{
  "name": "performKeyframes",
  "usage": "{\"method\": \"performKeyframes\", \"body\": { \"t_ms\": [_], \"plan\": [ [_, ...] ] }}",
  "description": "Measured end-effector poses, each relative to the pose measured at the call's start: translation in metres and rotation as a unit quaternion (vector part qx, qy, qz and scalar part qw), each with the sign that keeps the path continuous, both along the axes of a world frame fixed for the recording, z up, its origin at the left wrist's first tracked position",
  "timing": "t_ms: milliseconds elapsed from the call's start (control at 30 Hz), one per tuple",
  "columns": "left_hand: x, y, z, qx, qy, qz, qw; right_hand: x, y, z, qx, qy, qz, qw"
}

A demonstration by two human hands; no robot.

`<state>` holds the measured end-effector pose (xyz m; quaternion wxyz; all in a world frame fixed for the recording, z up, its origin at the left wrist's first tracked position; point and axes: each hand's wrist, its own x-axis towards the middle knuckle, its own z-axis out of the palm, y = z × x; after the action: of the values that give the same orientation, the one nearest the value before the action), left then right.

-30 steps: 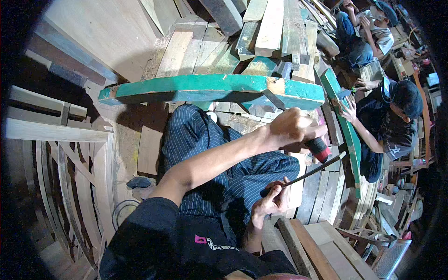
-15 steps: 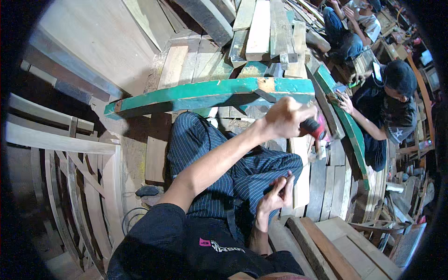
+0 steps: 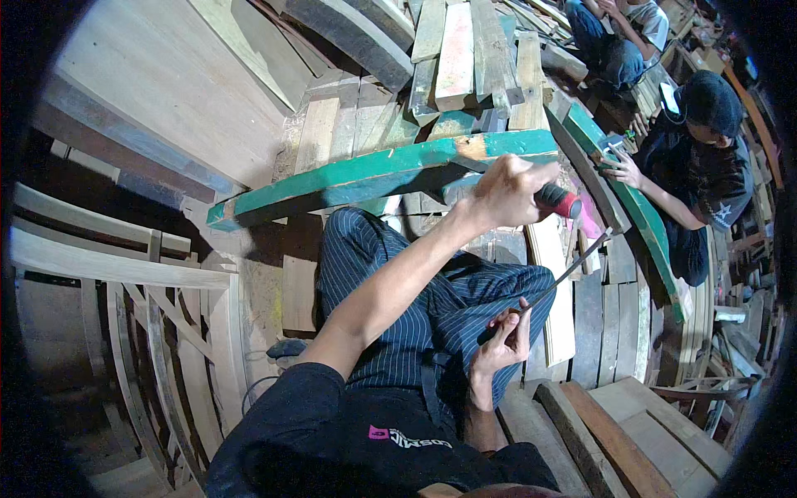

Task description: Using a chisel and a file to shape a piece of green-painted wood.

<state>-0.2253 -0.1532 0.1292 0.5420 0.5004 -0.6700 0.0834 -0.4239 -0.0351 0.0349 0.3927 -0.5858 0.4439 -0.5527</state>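
My left hand (image 3: 510,195) is closed around a black tool handle with a red end (image 3: 564,202). The rest of that tool is hidden by the fist, so its kind does not show. Lower and to the right, my right hand (image 3: 498,344) pinches one end of a thin dark metal rod (image 3: 569,270), which slants up and away to a small blunt tip. Just beyond my knees, a curved green-painted wooden beam (image 3: 349,170) lies crosswise, with a bare wood patch near its right end; my left fist is close to that end.
At the right, a person (image 3: 693,166) in black holds a second green beam (image 3: 635,207). Another person (image 3: 623,41) sits farther back. Stacked boards (image 3: 457,58) lie ahead, a large panel (image 3: 166,83) leans at the left, and a slatted wooden frame (image 3: 124,257) stands below it.
The thin metal rod now shows clearly, reaching from my right fingers. My left fist with the handle has shifted slightly. The view has turned a little, moving the beam's left end in the picture.
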Motion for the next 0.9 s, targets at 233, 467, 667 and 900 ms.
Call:
{"method": "performKeyframes", "body": {
  "t_ms": [233, 467, 667, 900],
  "plan": [
    [0.000, -0.022, 0.000, 0.006, -0.012, 0.048, 0.999, 0.004, 0.007, 0.016, 0.021, -0.001, -0.017, 1.000],
    [0.030, 0.001, -0.052, 0.025, -0.174, 0.068, 0.982, 0.002, 0.002, 0.018, 0.021, -0.083, -0.036, 0.996],
    [-0.005, 0.026, -0.028, -0.040, -0.100, -0.038, 0.993, 0.002, -0.004, 0.005, 0.022, -0.057, -0.052, 0.997],
    [-0.003, 0.032, -0.018, -0.060, -0.046, -0.074, 0.994, -0.003, -0.001, 0.014, 0.029, -0.060, -0.041, 0.997]
  ]
}}
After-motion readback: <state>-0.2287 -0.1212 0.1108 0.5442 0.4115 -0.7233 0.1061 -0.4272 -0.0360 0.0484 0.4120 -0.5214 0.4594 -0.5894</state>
